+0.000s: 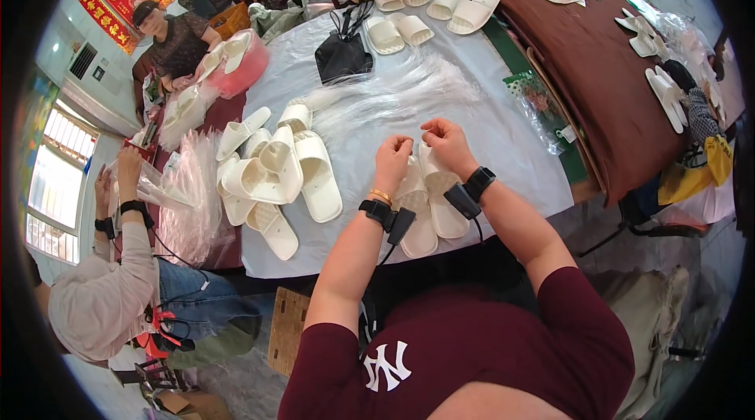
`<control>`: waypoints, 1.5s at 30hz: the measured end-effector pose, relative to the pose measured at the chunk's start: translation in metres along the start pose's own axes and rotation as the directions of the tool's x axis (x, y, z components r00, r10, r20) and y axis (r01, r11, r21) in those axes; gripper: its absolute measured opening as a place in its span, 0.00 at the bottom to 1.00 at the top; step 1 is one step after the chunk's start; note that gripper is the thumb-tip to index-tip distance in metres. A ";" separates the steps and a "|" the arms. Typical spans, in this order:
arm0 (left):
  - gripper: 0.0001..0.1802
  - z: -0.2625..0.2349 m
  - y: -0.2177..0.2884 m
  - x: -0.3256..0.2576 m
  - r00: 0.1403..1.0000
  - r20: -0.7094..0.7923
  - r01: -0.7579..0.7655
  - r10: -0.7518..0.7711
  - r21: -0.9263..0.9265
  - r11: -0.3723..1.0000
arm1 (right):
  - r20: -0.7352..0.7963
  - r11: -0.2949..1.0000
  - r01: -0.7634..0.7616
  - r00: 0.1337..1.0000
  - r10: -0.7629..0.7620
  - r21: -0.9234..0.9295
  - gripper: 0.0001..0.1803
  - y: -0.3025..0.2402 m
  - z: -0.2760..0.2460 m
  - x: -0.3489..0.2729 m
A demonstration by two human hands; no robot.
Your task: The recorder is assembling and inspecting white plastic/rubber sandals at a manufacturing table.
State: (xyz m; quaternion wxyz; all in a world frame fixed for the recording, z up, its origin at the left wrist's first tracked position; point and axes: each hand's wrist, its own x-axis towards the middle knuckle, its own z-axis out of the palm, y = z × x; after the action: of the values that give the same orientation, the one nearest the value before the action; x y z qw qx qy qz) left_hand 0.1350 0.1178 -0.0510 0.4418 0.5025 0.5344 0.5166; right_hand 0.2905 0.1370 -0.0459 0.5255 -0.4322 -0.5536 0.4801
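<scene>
A pair of cream slippers (419, 225) lies side by side on the pale table cover in front of me, toes away. Over their far ends are both my hands, close together. My left hand (392, 164) is closed in a pinch near the left slipper. My right hand (450, 146) is also closed, fingertips pinched, just beside it. Anything between the fingers is too small or hidden to make out. Beyond my hands spreads a heap of thin clear plastic strands (393, 97). A jumbled pile of similar slippers (281, 164) sits left of my left hand.
A black bag (344, 58) stands at the far side, near more slippers (397, 33) before a person in yellow. At left, a co-worker handles clear plastic bags (193, 192). To the right is a brown-covered table (582, 82) with slippers; a flat plastic packet (536, 109) lies by its edge.
</scene>
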 end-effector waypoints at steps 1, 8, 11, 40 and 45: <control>0.11 0.001 -0.007 -0.002 1.000 0.001 -0.029 0.029 0.091 0.995 | -0.006 1.000 -0.005 1.000 0.005 0.002 0.08 0.001 0.000 -0.001; 0.10 0.003 -0.005 -0.003 1.000 0.008 -0.001 0.001 0.068 0.998 | 0.007 0.999 -0.033 0.999 0.033 0.030 0.06 -0.004 0.001 -0.005; 0.10 0.005 0.000 -0.007 1.000 0.004 -0.006 0.005 0.085 0.996 | -0.026 0.998 -0.068 0.997 0.068 0.018 0.06 -0.004 0.000 -0.005; 0.09 0.004 -0.001 -0.010 0.997 0.019 -0.072 0.070 0.116 0.991 | 0.090 0.977 0.000 0.996 0.020 -0.213 0.06 -0.005 -0.001 -0.003; 0.08 0.004 -0.004 -0.009 0.996 0.018 -0.093 0.091 0.116 0.989 | 0.117 0.976 -0.013 0.992 0.040 -0.218 0.06 -0.009 -0.001 -0.004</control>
State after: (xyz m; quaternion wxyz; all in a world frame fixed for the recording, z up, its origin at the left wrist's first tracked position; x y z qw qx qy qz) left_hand 0.1394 0.1100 -0.0559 0.3908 0.5546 0.5370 0.5013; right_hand 0.2924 0.1319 -0.0374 0.4343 -0.4645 -0.6277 0.4490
